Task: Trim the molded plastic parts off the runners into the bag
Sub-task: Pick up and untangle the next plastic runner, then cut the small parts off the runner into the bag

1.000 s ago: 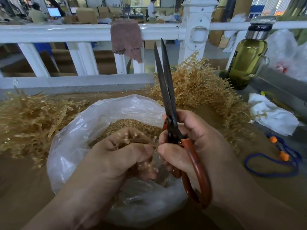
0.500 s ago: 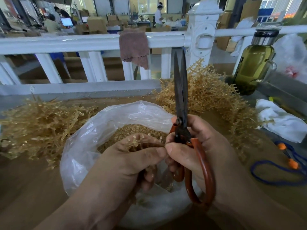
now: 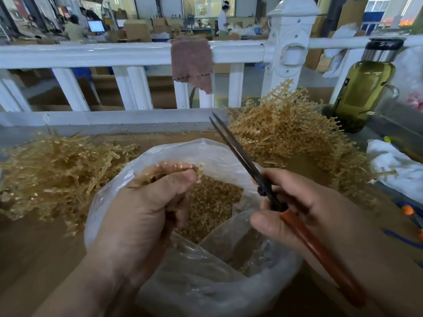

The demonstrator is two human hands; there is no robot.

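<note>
A clear plastic bag (image 3: 160, 152) stands open in front of me, part full of small tan trimmed parts (image 3: 212, 207). My left hand (image 3: 142, 213) grips a bunch of tan plastic runners (image 3: 169, 168) over the bag's left rim. My right hand (image 3: 295, 209) holds scissors (image 3: 247, 165) with red handles; the dark blades are nearly together and point up and to the left over the bag. The two hands are apart.
A heap of tan runners (image 3: 57, 170) lies at the left, another runner heap (image 3: 288, 133) at the back right. A green bottle (image 3: 364, 92) and white cloth (image 3: 396, 165) sit at the right. A white railing (image 3: 114, 53) with a brown rag (image 3: 192, 62) bounds the brown table (image 3: 34, 259).
The hands have moved apart: my left hand lifted the runner bunch up and left, and the scissors tilted from upright to pointing up-left. The view has tipped downward.
</note>
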